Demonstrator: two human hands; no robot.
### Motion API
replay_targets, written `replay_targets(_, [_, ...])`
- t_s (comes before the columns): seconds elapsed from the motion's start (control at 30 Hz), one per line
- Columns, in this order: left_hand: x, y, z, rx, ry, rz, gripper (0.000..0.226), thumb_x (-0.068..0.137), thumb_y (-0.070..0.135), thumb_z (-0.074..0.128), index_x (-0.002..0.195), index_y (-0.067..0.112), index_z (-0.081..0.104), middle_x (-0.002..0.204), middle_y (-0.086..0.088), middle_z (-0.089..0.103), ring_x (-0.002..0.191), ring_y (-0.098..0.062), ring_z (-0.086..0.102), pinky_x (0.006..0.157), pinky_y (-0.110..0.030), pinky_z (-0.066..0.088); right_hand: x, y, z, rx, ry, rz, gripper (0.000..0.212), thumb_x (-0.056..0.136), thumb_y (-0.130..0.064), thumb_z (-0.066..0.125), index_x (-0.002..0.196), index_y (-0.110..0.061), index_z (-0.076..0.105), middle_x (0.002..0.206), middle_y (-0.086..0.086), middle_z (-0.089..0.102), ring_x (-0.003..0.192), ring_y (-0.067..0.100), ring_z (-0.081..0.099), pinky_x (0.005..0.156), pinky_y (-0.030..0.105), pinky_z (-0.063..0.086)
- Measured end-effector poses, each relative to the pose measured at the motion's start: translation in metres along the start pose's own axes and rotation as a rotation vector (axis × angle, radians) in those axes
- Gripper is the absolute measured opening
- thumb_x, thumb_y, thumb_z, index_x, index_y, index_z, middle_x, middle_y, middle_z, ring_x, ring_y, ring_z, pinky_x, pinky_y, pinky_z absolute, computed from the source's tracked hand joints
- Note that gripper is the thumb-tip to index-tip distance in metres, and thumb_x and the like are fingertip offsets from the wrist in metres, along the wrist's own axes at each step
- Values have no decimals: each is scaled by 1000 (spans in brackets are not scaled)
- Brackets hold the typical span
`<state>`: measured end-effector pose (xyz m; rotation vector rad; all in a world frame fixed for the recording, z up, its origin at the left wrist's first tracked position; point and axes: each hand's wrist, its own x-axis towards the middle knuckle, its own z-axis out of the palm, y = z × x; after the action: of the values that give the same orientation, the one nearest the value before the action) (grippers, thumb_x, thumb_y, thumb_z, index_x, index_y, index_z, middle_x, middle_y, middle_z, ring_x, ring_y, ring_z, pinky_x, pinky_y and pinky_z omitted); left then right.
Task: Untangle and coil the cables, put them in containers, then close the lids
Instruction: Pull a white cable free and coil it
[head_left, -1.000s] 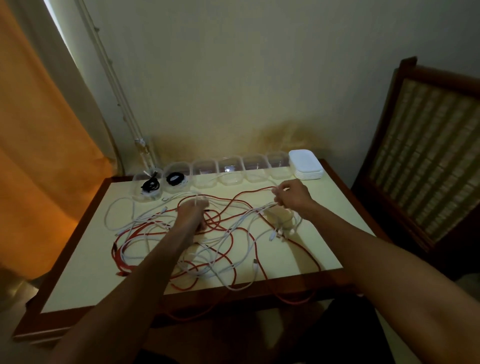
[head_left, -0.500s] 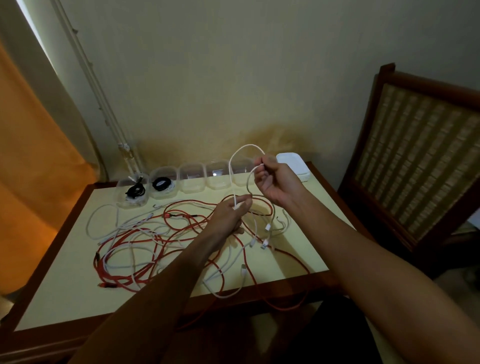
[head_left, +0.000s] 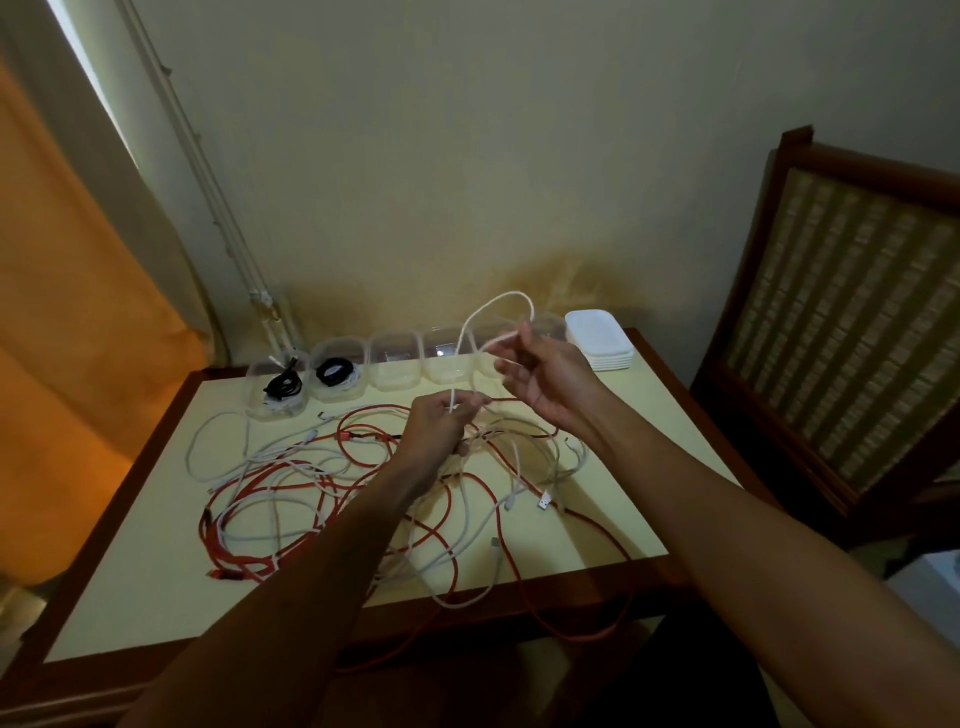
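left hand (head_left: 441, 415) pinches the white cable (head_left: 470, 332), which arcs up right to the right hand's (head_left: 545, 379) loosely curled fingers at frame centre

Table (head_left: 613, 431) — cables (head_left: 291, 499), containers (head_left: 395, 361) (lids (head_left: 600, 345))

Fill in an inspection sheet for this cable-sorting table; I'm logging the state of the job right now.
Surface: cream table with a dark wood edge.
Job's things: row of clear containers along the wall, lids off; the two at the left end hold coiled black cables; stack of white lids at the right end.
Clutter: nothing seen.
Hands: left hand pinches a white cable; right hand holds the raised loop of that cable.
Cables: red cables and white ones tangled across the table, some hanging over the near edge.
Surroundings: orange curtain on the left, woven-back chair on the right.
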<state>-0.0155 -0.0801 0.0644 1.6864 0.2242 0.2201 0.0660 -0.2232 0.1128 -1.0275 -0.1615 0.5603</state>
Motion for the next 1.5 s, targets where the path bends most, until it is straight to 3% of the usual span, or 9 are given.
replay_targets(0.27, [13,43,-21,-742,-51,-157,22,105,20,39,99,11,59,41,7,25,36,-7,21,46,-21,37,18,43,-27,-991,-22,-71,41,90,-28,72,129,-25,62,119,2,61,70,13,66,56,23,49])
replay_targets(0.47, [32,70,-33,-980,23,-138,22,103,27,43,97,12,58,37,5,29,32,-7,19,44,-17,34,43,41,-15,-1229,-70,-171,23,97,-19,62,91,-1,73,85,11,72,67,12,64,62,23,51])
replay_targets(0.77, [28,8,-29,-113,63,-283,33,91,26,67,120,9,64,49,7,46,45,-8,40,53,-26,39,54,-32,24,155,171,-78,29,102,-6,49,75,1,57,56,8,62,50,15,60,46,20,50])
replay_targets(0.87, [27,14,-11,-16,-23,-192,36,91,27,68,125,17,65,93,-5,69,61,-16,59,50,-22,43,46,-52,37,449,96,-61,29,100,-6,52,74,4,59,60,12,65,47,14,65,47,20,55])
replay_targets(0.93, [29,21,-3,63,-33,-126,27,96,28,61,118,16,69,109,-12,68,78,-16,64,50,-20,45,39,-56,42,507,64,-63,27,100,-5,52,76,4,59,60,13,66,47,14,65,48,20,56])
replay_targets(1.07, [36,27,-4,10,-3,-98,29,101,30,49,93,12,71,69,3,48,57,-11,38,52,-25,42,28,-54,30,491,102,-47,20,100,-4,52,82,2,58,63,12,66,49,15,65,47,19,54])
replay_targets(1.23, [23,34,-13,102,-98,-15,24,98,26,57,120,22,64,68,8,44,58,-8,40,57,-25,45,14,-45,10,447,120,49,13,100,-6,50,100,5,57,63,8,59,41,8,56,45,13,49])
replay_targets(1.4, [-8,13,-32,-749,-266,-124,33,99,25,49,129,13,56,45,7,27,40,-8,23,49,-24,30,-6,-32,-7,237,48,186,29,102,-11,39,117,5,57,49,-5,37,33,3,29,30,14,21])
replay_targets(1.5, [-26,-1,-49,-840,-113,-155,27,99,33,49,112,12,61,43,6,20,37,-7,17,46,-23,25,-27,-11,-28,7,38,234,29,100,-9,37,118,2,56,45,-7,27,33,5,21,32,18,11])
